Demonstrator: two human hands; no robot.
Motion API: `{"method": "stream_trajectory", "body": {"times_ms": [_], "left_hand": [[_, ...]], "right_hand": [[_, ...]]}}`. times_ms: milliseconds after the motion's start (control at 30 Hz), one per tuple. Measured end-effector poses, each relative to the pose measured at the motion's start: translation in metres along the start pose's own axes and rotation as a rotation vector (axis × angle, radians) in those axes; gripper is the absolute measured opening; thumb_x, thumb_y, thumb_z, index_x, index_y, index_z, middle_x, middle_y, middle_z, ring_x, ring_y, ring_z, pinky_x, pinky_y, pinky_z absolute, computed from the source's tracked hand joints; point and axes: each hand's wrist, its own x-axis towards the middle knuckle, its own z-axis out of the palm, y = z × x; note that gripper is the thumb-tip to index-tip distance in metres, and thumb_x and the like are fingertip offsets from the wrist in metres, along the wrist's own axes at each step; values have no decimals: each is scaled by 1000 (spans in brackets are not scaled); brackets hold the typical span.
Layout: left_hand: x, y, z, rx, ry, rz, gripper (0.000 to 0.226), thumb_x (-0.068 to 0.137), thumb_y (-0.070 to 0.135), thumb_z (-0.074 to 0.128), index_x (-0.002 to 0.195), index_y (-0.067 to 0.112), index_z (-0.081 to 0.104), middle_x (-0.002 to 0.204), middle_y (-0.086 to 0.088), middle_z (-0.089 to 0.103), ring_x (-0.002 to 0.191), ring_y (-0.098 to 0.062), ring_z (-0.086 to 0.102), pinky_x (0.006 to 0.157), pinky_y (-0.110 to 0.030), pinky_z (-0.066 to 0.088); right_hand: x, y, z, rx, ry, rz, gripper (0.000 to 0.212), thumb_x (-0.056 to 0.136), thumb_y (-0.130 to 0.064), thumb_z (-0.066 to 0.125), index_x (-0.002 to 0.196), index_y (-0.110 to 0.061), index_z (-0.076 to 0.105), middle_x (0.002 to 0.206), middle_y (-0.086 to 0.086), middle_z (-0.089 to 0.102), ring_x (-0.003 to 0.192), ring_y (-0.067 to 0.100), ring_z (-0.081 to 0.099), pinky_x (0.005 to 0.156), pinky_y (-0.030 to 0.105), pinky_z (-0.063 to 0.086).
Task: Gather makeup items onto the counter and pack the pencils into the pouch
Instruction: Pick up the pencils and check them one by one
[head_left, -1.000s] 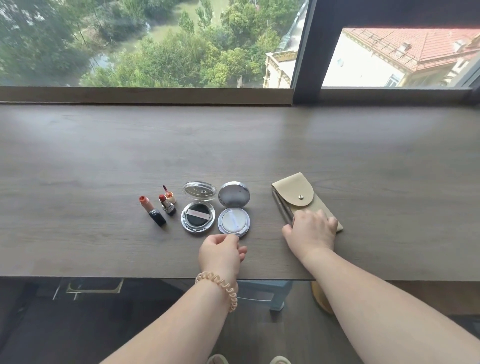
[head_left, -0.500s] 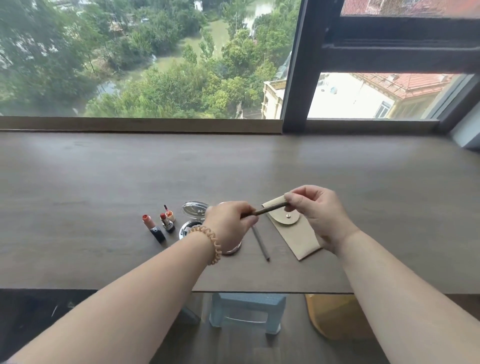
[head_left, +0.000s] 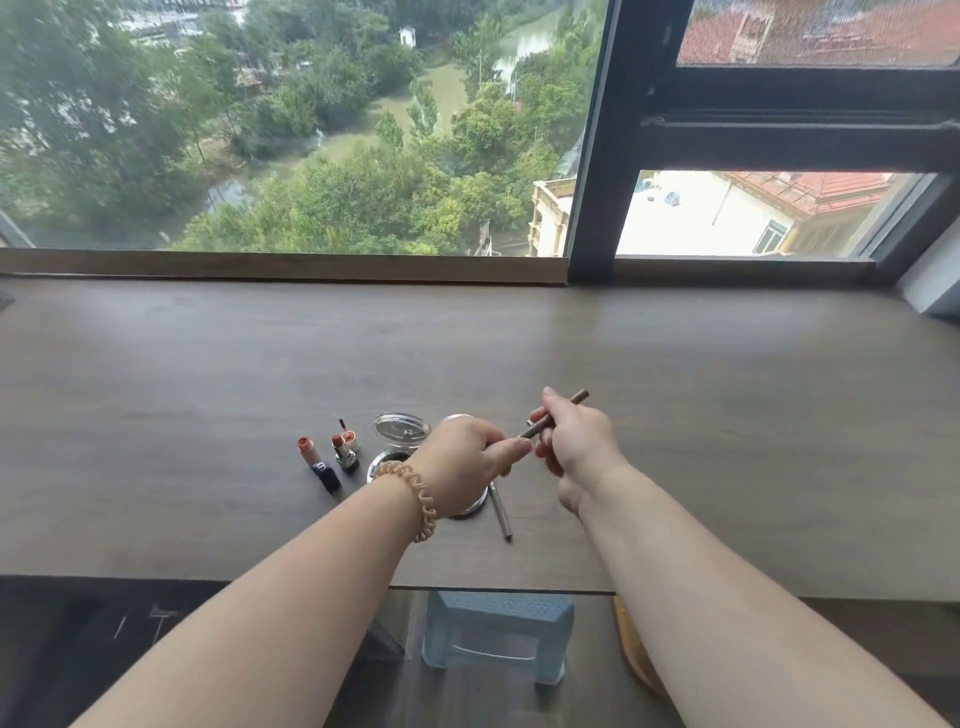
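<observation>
My right hand (head_left: 576, 441) pinches a brown pencil (head_left: 569, 404) above the wooden counter (head_left: 727, 441), its far end tilted up to the right. My left hand (head_left: 467, 457), a coil band on its wrist, holds the pencil's near end between thumb and finger. A grey pencil (head_left: 501, 512) lies on the counter just below my hands. To the left stand three open lipsticks (head_left: 344, 449) and a round compact with a clear lid (head_left: 402, 427). A second compact (head_left: 471, 506) is mostly hidden under my left hand. The pouch is out of sight, likely behind my right hand.
A window sill and dark frame (head_left: 592, 208) run along the back of the counter. Under the front edge stand a pale blue stool (head_left: 498, 634) and a yellow wooden object (head_left: 631, 654).
From flat on the pouch and counter, both hands have come together on the brown pencil and lifted it. The grey pencil now lies on the counter. The pouch has gone from view.
</observation>
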Motion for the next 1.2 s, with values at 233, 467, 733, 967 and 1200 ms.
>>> {"method": "stream_trajectory", "body": {"times_ms": [233,467,733,967,1200], "left_hand": [[-43,-90,-21,-251,70,-349,48,96,37,47,56,12,56,41,4,40,43,-14,34,46,-24,29],[-5,-62,20,-413,108,-368,37,97,32,44,71,11,59,62,-3,57,53,-13,50,47,-20,38],[38,-39,71,-390,93,-419,24,91,27,55,85,6,65,61,-2,66,42,-9,59,48,-18,46],[71,-37,90,-246,151,-508,25,88,28,53,81,8,65,69,-12,72,60,-22,72,45,-19,43],[72,-40,100,-257,237,-512,21,90,20,52,99,5,63,88,-12,70,54,-21,67,33,-12,40]], "right_hand": [[49,-24,-116,-40,401,-117,35,95,-40,47,69,-19,59,64,-1,51,49,6,50,48,21,33],[45,43,-73,-804,-69,-473,28,76,-39,66,103,-33,63,105,-8,64,111,19,55,95,39,44],[46,83,-54,-1692,-251,-735,71,86,-46,50,147,-29,17,145,-7,36,139,20,17,105,42,19],[65,102,-50,-1728,-253,-724,71,88,-50,45,147,-29,11,156,-4,18,145,23,-8,111,44,1],[68,109,-55,-1705,-214,-728,73,87,-54,44,148,-28,14,157,2,15,145,27,-8,110,43,0]]}}
